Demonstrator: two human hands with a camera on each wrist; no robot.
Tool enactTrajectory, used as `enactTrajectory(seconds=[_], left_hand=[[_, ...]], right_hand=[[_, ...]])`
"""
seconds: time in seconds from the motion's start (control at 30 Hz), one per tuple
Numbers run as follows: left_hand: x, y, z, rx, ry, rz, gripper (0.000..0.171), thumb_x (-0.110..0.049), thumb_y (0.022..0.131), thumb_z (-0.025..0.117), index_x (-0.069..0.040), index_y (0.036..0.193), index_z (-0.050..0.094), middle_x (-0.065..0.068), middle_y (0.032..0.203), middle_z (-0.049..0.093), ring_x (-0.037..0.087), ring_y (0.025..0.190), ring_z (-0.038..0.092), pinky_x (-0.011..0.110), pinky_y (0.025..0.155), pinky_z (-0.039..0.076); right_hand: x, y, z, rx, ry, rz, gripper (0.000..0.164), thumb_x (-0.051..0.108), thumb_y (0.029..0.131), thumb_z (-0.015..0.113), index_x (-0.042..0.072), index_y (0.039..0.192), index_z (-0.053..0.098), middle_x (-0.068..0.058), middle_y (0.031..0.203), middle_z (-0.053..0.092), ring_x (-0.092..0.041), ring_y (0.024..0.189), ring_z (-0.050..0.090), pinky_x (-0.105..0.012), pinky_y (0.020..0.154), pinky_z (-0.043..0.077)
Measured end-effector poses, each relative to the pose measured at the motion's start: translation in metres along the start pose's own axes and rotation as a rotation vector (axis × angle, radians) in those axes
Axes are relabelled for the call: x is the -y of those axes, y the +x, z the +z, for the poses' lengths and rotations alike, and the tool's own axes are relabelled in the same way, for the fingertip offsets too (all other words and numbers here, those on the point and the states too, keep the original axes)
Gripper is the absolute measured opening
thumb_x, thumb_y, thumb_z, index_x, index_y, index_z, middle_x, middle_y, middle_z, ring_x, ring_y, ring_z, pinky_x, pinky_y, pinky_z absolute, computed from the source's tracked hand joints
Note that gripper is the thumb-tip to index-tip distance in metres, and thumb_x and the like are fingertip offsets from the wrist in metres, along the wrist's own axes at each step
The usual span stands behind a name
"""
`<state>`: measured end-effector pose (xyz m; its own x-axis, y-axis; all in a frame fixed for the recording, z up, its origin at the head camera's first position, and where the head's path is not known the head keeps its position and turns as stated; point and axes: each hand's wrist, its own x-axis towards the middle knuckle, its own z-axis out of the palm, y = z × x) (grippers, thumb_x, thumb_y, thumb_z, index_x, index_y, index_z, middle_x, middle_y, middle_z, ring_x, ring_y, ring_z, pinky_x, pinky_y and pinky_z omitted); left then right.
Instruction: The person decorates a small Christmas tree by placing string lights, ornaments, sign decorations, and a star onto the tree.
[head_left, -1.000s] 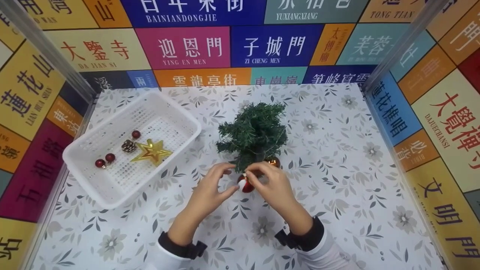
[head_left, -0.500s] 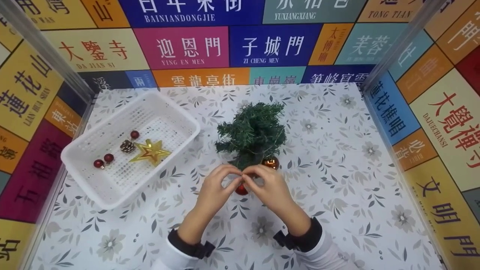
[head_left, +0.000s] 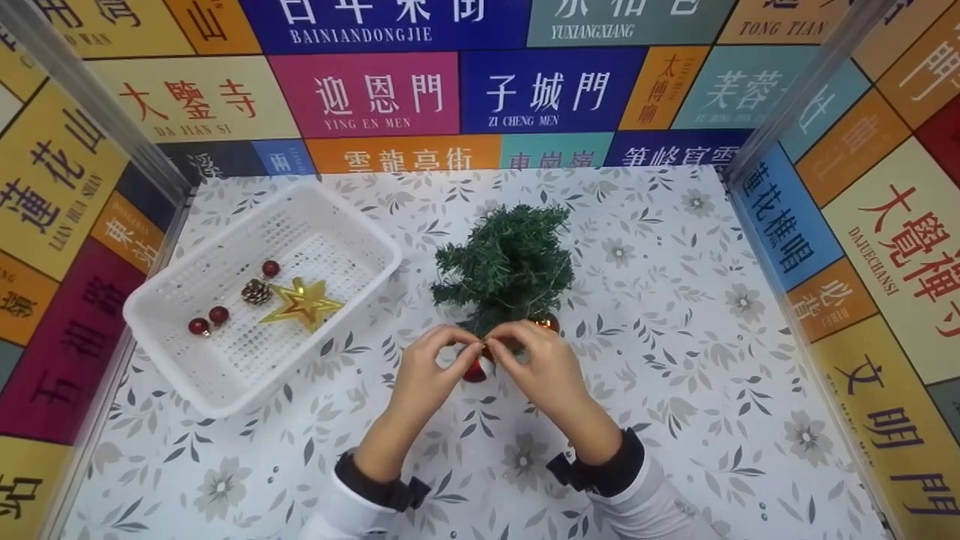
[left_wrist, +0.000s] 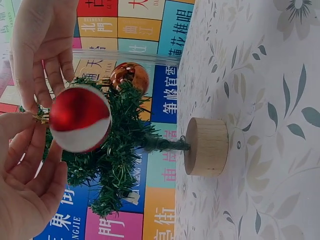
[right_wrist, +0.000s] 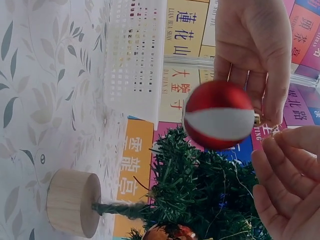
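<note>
A red and white Christmas ball (left_wrist: 80, 119) hangs at the near side of a small green Christmas tree (head_left: 506, 262). My left hand (head_left: 429, 379) pinches the ball's gold hanging string near its cap, between thumb and forefinger. From the other side, my right hand (head_left: 541, 367) pinches the same gold string (right_wrist: 274, 134), the fingertips of both hands almost meeting. The ball dangles below the fingers, in front of the branches. An orange-gold ball (left_wrist: 130, 77) hangs on the tree at the right, partly behind my right hand in the head view. The tree's round wooden base (left_wrist: 206, 146) stands on the table.
At the left is a white perforated basket (head_left: 172, 375) holding a gold star (head_left: 304, 304), a pinecone (head_left: 256, 292) and several small dark red balls (head_left: 271, 268). Printed sign panels (head_left: 367, 94) wall in the flower-patterned tabletop (head_left: 675, 450) at the back and sides.
My left hand, apart from the string a second ago, has come in to pinch it beside my right fingertips. The ball has shifted slightly left and turned; the tree stays in place.
</note>
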<state>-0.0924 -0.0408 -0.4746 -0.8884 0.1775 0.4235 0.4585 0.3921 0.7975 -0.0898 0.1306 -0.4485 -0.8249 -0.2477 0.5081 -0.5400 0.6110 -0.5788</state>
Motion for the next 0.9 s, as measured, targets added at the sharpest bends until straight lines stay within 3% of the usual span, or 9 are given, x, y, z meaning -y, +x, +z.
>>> enactTrajectory(seconds=[0.37, 0.57, 0.7, 0.9], left_hand=[[0.001, 0.019, -0.001, -0.058, -0.081, -0.028, 0.013, -0.022, 0.089, 0.063, -0.01, 0.091, 0.065, -0.003, 0.089, 0.064, 0.011, 0.087, 0.061, 0.026, 0.08, 0.049], [0.001, 0.031, -0.002, -0.061, -0.103, -0.081, 0.012, -0.019, 0.089, 0.063, -0.008, 0.093, 0.063, 0.0, 0.088, 0.065, 0.011, 0.084, 0.062, 0.025, 0.077, 0.05], [0.002, 0.042, -0.001, -0.087, -0.038, -0.092, 0.009, -0.017, 0.089, 0.062, -0.009, 0.093, 0.064, -0.001, 0.088, 0.065, 0.011, 0.084, 0.062, 0.025, 0.077, 0.05], [0.006, 0.058, 0.002, -0.133, 0.126, 0.0, 0.008, -0.016, 0.089, 0.063, -0.008, 0.091, 0.064, 0.001, 0.086, 0.064, 0.013, 0.079, 0.062, 0.025, 0.071, 0.051]], right_hand=[[-0.002, 0.011, 0.006, -0.016, -0.109, 0.048, 0.003, 0.016, 0.084, 0.068, 0.013, 0.086, 0.067, 0.003, 0.081, 0.065, -0.008, 0.067, 0.06, -0.023, 0.059, 0.049], [-0.005, 0.022, 0.015, -0.128, -0.076, 0.068, 0.005, 0.017, 0.084, 0.068, 0.012, 0.084, 0.068, 0.003, 0.075, 0.065, -0.007, 0.062, 0.06, -0.022, 0.055, 0.049], [-0.005, 0.029, 0.02, -0.203, -0.121, 0.063, 0.008, 0.018, 0.083, 0.07, 0.01, 0.082, 0.069, 0.002, 0.071, 0.065, -0.009, 0.058, 0.06, -0.023, 0.051, 0.048], [-0.004, 0.036, 0.022, -0.256, -0.251, 0.031, 0.008, 0.018, 0.081, 0.071, 0.011, 0.08, 0.07, 0.002, 0.066, 0.065, -0.008, 0.051, 0.058, -0.023, 0.043, 0.045]])
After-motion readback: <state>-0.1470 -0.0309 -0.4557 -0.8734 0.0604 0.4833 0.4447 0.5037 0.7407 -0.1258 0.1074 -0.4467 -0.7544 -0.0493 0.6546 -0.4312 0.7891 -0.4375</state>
